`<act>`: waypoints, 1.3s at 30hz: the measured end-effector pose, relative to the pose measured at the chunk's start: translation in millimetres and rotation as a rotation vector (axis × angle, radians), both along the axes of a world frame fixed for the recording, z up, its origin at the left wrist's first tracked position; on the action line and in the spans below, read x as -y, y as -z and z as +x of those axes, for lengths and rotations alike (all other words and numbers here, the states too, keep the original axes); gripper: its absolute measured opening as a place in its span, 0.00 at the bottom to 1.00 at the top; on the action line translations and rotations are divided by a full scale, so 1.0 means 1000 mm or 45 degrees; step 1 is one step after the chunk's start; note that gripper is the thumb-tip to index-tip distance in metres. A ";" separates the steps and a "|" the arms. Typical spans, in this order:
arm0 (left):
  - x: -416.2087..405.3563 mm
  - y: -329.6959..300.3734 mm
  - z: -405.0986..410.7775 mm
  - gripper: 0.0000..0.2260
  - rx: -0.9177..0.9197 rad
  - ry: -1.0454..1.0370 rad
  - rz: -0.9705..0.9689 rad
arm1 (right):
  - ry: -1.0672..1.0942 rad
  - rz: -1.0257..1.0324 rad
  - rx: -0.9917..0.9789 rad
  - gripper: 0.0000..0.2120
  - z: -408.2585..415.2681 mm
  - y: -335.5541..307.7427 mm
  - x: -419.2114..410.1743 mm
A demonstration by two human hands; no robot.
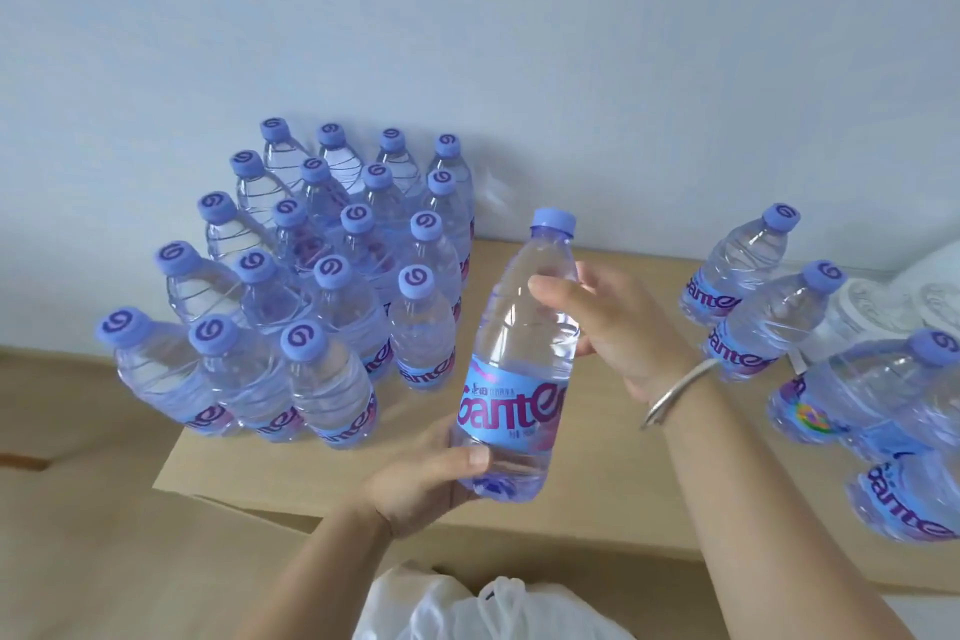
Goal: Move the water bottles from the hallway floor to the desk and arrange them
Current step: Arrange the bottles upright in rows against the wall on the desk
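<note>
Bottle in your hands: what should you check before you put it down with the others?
1. Grip: left hand holds the base and right hand the upper body of the bottle: ok.
2. Cap on: ok.
3. Bare desk right of the cluster: ok.
4. Cluster bottles upright: ok.
5. Bottles at right apart from that spot: ok.
6. Cap tightness: cannot tell.
</note>
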State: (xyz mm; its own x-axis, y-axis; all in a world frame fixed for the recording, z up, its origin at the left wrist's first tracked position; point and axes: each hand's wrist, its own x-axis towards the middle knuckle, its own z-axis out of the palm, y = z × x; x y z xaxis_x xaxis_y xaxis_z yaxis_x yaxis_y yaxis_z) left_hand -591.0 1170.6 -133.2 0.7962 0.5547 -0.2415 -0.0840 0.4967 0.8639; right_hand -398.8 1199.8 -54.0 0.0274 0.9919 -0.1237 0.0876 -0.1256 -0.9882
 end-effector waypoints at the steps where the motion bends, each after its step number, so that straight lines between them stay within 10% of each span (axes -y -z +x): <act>1: -0.002 0.001 -0.001 0.30 -0.061 -0.029 0.093 | 0.006 0.049 -0.010 0.11 -0.003 0.003 0.000; 13: -0.004 0.036 -0.027 0.31 -0.335 -0.391 0.144 | -0.197 0.029 0.205 0.20 -0.042 0.032 -0.012; 23: 0.022 0.092 -0.037 0.31 -1.028 -0.829 0.320 | -0.127 0.212 0.349 0.22 -0.080 0.080 -0.005; 39: 0.022 0.099 -0.022 0.21 -1.070 -0.877 0.252 | -0.232 0.407 0.436 0.30 -0.098 0.107 -0.003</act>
